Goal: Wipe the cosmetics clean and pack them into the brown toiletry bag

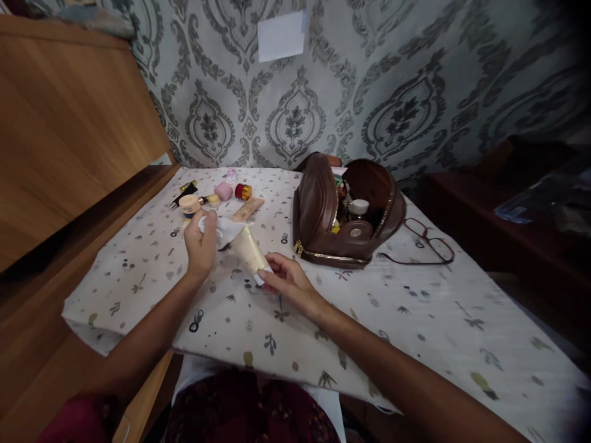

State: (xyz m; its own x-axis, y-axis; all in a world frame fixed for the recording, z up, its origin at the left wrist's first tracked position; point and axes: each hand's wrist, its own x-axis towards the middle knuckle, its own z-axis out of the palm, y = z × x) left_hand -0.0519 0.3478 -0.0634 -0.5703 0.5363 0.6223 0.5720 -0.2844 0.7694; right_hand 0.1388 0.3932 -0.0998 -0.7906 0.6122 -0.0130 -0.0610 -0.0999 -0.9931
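Note:
My right hand grips a pale yellow tube by its white cap, with the tube's wide end pointing up and left. A crumpled white cloth or tissue is held in my left hand, and it reaches the tube's wide end. Just beyond the hands, a beige tube lies on the patterned tablecloth. Behind my left hand stand a jar with a beige lid, a pink item and a red jar with a gold lid.
An open brown bag with small containers inside stands right of the hands. Red-framed glasses lie beside it. Wooden furniture rises at the left, and a patterned wall closes off the far side.

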